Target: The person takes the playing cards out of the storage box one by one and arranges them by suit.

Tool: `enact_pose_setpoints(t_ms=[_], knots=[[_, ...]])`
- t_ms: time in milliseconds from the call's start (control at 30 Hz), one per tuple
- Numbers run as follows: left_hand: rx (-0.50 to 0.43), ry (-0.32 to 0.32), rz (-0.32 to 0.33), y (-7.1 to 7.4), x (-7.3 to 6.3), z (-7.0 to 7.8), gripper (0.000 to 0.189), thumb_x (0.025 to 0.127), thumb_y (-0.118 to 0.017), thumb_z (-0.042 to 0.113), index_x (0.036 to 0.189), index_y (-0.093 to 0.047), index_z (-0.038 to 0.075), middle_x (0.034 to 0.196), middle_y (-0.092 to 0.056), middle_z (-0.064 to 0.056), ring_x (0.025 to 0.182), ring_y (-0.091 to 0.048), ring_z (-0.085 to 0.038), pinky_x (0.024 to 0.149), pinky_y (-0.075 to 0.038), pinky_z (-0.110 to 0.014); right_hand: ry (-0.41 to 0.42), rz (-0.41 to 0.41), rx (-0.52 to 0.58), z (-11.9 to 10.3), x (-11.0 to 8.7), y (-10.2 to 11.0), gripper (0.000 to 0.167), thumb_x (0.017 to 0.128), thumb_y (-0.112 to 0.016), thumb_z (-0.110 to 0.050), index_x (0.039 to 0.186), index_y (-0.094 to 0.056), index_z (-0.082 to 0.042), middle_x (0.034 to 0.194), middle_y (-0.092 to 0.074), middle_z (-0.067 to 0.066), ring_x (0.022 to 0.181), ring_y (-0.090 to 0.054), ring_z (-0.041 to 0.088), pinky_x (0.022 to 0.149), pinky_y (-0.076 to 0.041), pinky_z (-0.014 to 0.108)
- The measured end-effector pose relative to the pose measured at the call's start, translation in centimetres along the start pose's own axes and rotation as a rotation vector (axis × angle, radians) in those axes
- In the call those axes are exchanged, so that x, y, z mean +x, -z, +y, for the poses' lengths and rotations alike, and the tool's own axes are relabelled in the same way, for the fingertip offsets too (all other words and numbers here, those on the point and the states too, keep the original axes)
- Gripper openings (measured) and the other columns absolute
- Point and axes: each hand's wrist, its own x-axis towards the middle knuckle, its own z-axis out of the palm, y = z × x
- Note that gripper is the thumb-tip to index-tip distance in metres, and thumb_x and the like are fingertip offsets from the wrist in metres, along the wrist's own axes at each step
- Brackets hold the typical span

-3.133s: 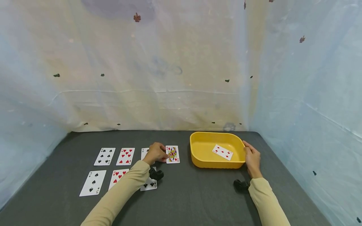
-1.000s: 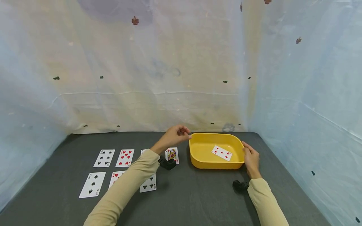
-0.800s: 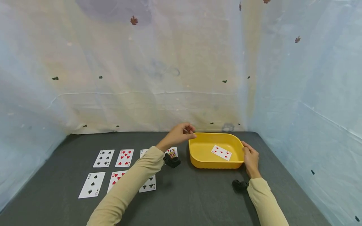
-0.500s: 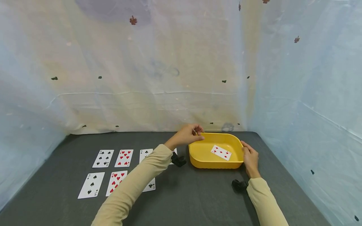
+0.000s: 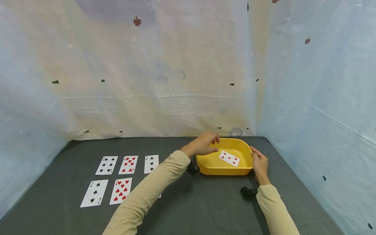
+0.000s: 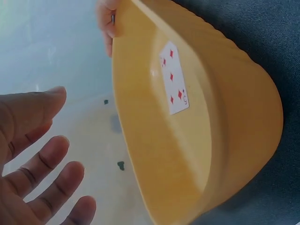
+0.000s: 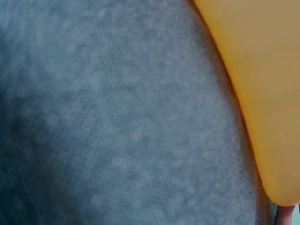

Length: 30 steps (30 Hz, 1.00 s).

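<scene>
My left hand hovers over the left part of a yellow plastic tray. Nothing lies between its parted, relaxed fingers, as the left wrist view shows beside the tray's rim. Inside the tray, a diamonds playing card lies face up towards the right. At the tray's right end, my right hand grips the rim, its fingertips over the edge. In the right wrist view, only the tray's outer wall and a bit of finger appear.
Face-up cards lie in two rows on the dark table: spades, hearts and clubs behind, spades and hearts in front. My left forearm covers others. Patterned sheeting walls the table's back.
My left hand has moved right, from beside the queen of diamonds to above the tray, its fingers spreading. My right hand and the card in the tray keep their places.
</scene>
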Motion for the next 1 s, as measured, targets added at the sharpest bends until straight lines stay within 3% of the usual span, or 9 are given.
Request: enact_pose_setpoints(t_ms=[367, 633, 1000], knots=[[0.182, 0.055, -0.066, -1.0, 1.5, 1.3, 0.027, 0.093, -0.068, 0.022, 0.117, -0.058, 0.014, 0.113, -0.058, -0.003, 0.101, -0.055, -0.015, 0.082, -0.046, -0.028, 0.027, 0.0, 0.022, 0.1, -0.2, 0.3, 0.041, 0.103, -0.039, -0.014, 0.14, -0.051, -0.002, 0.144, -0.045, 0.016, 0.127, -0.047, 0.03, 0.102, -0.039, 0.044], [0.193, 0.08, -0.102, -1.4, 2.6, 2.0, 0.029, 0.094, -0.067, 0.021, 0.118, -0.057, 0.011, 0.116, -0.057, -0.007, 0.098, -0.052, -0.016, 0.081, -0.044, -0.027, 0.02, 0.005, 0.021, 0.1, -0.2, 0.4, 0.04, 0.102, -0.04, -0.014, 0.139, -0.052, -0.002, 0.144, -0.045, 0.017, 0.128, -0.046, 0.031, 0.102, -0.039, 0.043], [0.264, 0.151, -0.188, -4.0, 4.6, 3.6, 0.033, 0.091, -0.07, 0.021, 0.121, -0.056, 0.016, 0.112, -0.051, 0.0, 0.1, -0.047, -0.016, 0.079, -0.042, -0.026, 0.013, 0.025, 0.021, 0.1, -0.4, 0.4, 0.04, 0.101, -0.041, -0.011, 0.138, -0.053, -0.001, 0.142, -0.047, 0.016, 0.131, -0.043, 0.03, 0.105, -0.036, 0.042]])
